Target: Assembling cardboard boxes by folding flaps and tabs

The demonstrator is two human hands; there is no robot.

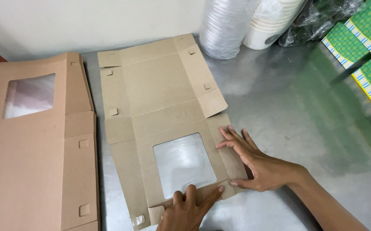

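A flat, unfolded brown cardboard box blank [155,90] with a clear plastic window [183,163] lies on a steel table [288,111]. My left hand [189,207] presses its fingers on the blank's near flap, just below the window. Along the right side flap, beside the window, my right hand [254,160] lies flat with fingers spread. Neither hand grips anything.
A stack of similar windowed box blanks [35,145] lies at the left. At the back stand stacked clear lids [225,25] and white paper cups [271,21] in plastic. Green patterned flat packs [365,38] lie at the right back. A pale wall runs behind.
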